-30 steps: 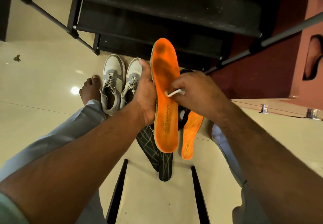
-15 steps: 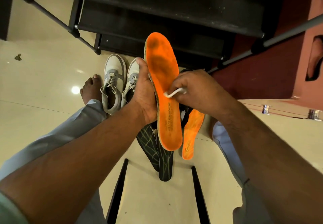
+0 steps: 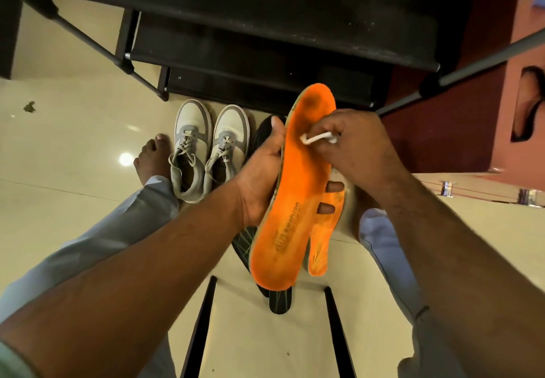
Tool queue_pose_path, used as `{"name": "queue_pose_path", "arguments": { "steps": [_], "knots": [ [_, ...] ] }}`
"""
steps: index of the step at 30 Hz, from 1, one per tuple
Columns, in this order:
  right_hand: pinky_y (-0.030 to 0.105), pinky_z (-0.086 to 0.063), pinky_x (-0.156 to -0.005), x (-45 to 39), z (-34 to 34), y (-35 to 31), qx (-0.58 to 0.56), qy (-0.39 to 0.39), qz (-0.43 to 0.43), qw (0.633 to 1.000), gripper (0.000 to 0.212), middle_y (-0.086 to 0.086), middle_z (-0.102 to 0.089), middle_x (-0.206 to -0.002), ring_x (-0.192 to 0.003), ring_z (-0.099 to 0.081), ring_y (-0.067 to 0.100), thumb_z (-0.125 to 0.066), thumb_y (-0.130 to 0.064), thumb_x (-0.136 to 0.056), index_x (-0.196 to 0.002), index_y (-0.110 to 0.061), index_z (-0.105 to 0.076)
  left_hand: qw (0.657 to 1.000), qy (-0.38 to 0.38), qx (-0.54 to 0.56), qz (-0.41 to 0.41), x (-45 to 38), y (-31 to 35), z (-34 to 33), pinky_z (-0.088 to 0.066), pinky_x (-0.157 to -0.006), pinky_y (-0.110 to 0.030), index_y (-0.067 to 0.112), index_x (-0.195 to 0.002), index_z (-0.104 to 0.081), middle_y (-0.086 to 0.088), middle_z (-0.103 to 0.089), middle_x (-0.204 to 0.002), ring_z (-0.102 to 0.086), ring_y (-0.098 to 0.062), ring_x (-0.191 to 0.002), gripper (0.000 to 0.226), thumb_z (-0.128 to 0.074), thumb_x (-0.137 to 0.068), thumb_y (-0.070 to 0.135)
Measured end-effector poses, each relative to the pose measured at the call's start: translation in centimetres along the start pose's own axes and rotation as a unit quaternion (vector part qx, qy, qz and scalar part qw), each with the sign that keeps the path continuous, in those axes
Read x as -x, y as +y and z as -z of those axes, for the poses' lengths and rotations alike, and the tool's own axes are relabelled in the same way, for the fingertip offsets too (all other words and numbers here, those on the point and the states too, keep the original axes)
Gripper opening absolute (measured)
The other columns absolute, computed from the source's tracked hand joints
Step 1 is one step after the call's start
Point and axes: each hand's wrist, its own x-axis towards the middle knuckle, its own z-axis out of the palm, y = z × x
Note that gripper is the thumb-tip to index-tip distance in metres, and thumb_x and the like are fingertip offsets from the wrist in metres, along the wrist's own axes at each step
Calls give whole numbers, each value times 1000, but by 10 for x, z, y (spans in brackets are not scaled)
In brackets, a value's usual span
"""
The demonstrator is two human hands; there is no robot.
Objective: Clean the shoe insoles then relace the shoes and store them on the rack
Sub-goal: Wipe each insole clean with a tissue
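My left hand (image 3: 259, 177) grips an orange insole (image 3: 298, 188) from behind, thumb on its left edge and fingertips showing at its right edge. The insole stands tilted, toe up and to the right. My right hand (image 3: 356, 147) is shut on a small white brush-like tool (image 3: 317, 138), its tip pressed on the insole's upper part near a dark smudge. A second orange insole (image 3: 323, 247) lies on the floor just below and right. Two dark patterned insoles (image 3: 278, 302) lie under the held one. A pair of white-and-grey laced shoes (image 3: 211, 147) stands on the floor at left.
A black multi-tier shoe rack (image 3: 265, 62) rises just beyond the shoes. A dark shoe (image 3: 264, 132) peeks out behind my left hand. My bare left foot (image 3: 154, 156) rests beside the white shoes. Black stool legs (image 3: 200, 327) frame the floor below. A reddish wall (image 3: 525, 53) is at right.
The insole has tipped so its toe leans to the right and sits lower. My right hand with the white tool has moved up the insole toward the toe.
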Motion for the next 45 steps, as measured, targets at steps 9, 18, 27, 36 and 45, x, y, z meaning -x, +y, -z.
{"name": "queue_pose_path", "arguments": {
  "steps": [9,18,27,36,45],
  "knots": [
    [38,-55,-72,2,1,-8,-56,-28,-37,997,16,-10,-67,-83,-75,-63,8,-68,-9,-80,-87,-22,-73,1000,4,28,-6,-2,-1,0,-58,-73,-51,19,-114,-62,-16,-75,-95,-73,-34,-80,73,-15,-94,72],
    [29,-55,-73,6,-4,-19,-99,-98,13,990,18,-13,-69,-85,-79,-64,4,-69,-11,-80,-87,-26,-74,999,-6,52,-3,-8,0,7,-51,-81,-62,20,-116,-63,-20,-71,-110,-70,-40,-96,74,-17,-94,73],
    [16,-51,-66,5,-8,-19,-151,-79,5,985,18,-20,-64,-81,-80,-63,-2,-68,-9,-82,-87,-26,-73,999,6,45,-21,-10,0,8,-51,-85,-60,21,-123,-60,-20,-68,-118,-68,-40,-103,72,-20,-94,72],
    [29,-55,-55,5,-3,-15,-173,-151,-13,973,18,-5,-69,-81,-65,-65,6,-68,-4,-82,-86,-21,-74,998,37,24,-47,-10,2,8,-55,-83,-52,19,-122,-60,-17,-72,-112,-70,-35,-97,74,-15,-95,70],
    [35,-57,-70,1,-6,-4,-78,-75,-29,994,9,-5,-68,-85,-73,-65,10,-70,-12,-83,-89,-19,-73,991,94,19,-89,-8,8,11,-59,-83,-42,18,-124,-60,-16,-73,-109,-71,-31,-100,76,-12,-95,70]
  ]
}}
